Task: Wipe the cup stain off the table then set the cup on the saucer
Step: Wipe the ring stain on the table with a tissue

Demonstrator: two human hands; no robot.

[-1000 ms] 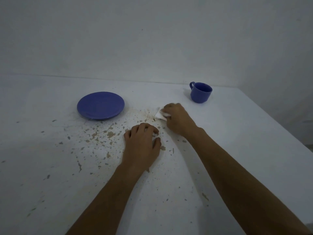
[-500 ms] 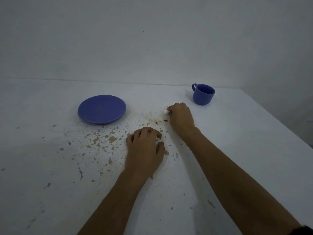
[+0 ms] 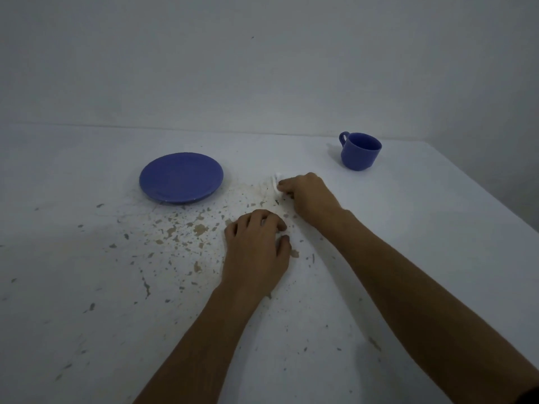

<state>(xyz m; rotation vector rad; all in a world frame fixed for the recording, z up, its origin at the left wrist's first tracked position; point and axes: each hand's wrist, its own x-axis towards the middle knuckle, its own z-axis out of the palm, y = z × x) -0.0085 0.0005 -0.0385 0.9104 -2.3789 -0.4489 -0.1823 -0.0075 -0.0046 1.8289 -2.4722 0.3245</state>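
Note:
A blue cup (image 3: 361,151) stands upright on the white table (image 3: 408,228) at the back right, handle to the left. A blue saucer (image 3: 180,177) lies at the back left, with nothing on it. My right hand (image 3: 306,193) presses a small white tissue (image 3: 276,179) onto the table between saucer and cup; only a corner of the tissue shows past the fingers. A faint brownish smear (image 3: 250,191) lies just left of the tissue. My left hand (image 3: 256,249) rests palm down on the table, fingers curled, nearer to me.
Brown chipped patches and specks (image 3: 180,231) cover the table's middle, in front of the saucer. A plain wall (image 3: 262,68) rises behind the table. The table's right edge (image 3: 481,199) runs diagonally past the cup.
My right hand with the tissue has shifted slightly back and forth over the same spot; less of the tissue shows now. The left hand, cup and saucer have stayed in place.

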